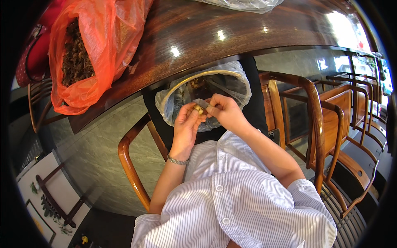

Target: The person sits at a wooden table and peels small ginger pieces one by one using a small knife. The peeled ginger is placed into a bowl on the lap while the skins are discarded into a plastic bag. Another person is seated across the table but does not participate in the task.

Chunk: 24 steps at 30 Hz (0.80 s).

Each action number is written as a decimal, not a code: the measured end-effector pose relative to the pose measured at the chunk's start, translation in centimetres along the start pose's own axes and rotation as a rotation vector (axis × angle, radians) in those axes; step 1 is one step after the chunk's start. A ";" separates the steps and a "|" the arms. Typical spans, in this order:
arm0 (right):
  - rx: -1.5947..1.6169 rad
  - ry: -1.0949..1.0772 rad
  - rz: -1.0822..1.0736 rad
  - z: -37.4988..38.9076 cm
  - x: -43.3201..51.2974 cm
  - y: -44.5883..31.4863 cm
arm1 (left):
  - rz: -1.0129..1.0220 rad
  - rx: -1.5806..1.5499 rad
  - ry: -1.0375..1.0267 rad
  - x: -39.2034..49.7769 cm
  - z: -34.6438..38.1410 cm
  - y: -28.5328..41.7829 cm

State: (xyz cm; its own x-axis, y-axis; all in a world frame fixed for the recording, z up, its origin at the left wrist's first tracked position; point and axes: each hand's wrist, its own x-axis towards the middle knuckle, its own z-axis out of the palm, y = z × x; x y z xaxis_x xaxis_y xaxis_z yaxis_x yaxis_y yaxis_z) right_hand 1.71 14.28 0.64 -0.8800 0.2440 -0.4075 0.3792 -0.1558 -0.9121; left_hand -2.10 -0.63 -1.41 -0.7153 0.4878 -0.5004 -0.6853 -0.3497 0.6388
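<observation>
My left hand [188,119] holds a small, knobbly, yellowish root piece [199,109] between thumb and fingers. In my right hand [225,110], thumb and index finger pinch a small flat greyish blade or scraper [201,103], which lies against the root piece. Both hands are close together over the near rim of a round bin [173,84] lined with a clear plastic bag, between my legs. Some brown scraps [197,83] lie inside the bin. An open red plastic bag [102,55] on the table at the upper left holds dark, fibrous roots [76,59].
A glossy dark wooden table [198,37] spans the top, its edge just beyond the bin. A clear plastic bag [248,3] lies at its far side. Chair arms [125,148] flank me, and several wooden chairs [336,108] stand at the right.
</observation>
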 end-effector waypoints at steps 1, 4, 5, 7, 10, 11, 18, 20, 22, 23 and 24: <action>-0.026 -0.002 0.008 0.1 -0.1 0.0 | 0.017 0.010 -0.029 0.1 -0.1 -0.1; -0.096 0.014 -0.007 0.5 -0.3 0.3 | 0.031 0.089 -0.026 0.1 -0.1 -0.3; -0.103 0.038 -0.014 0.6 -0.2 0.4 | 0.038 0.122 -0.027 0.0 0.0 -0.4; -0.118 0.085 -0.028 0.7 -0.2 0.6 | 0.041 0.173 -0.024 -0.2 0.2 -0.3; -0.111 0.074 0.134 0.1 0.6 0.4 | 0.024 0.192 -0.023 -0.4 0.5 -0.2; -0.071 0.042 0.128 0.0 0.7 0.2 | 0.014 0.177 -0.027 -0.5 0.7 -0.2; 0.006 -0.072 0.109 -0.5 0.4 -0.2 | 0.028 0.226 -0.036 -0.4 0.1 0.2; -0.023 -0.067 0.099 -0.2 0.3 0.2 | 0.020 0.320 -0.082 -0.4 -0.2 0.2; -0.159 -0.031 0.060 -0.2 0.7 0.6 | 0.020 0.351 -0.098 -0.5 -0.3 0.2; -0.243 -0.005 0.068 -0.3 1.0 0.7 | 0.016 0.336 -0.086 -0.6 -0.2 0.0; -0.213 -0.006 0.068 -0.4 1.0 0.8 | 0.006 0.319 -0.088 -0.7 -0.1 -0.1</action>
State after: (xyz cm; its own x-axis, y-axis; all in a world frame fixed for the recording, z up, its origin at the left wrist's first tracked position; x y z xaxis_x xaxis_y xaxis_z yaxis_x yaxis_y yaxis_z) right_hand 1.26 14.74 -0.46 -0.8516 0.2342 -0.4690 0.4893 0.0343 -0.8714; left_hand -1.59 -1.04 -1.20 -0.6949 0.5586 -0.4529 -0.5943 -0.0916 0.7990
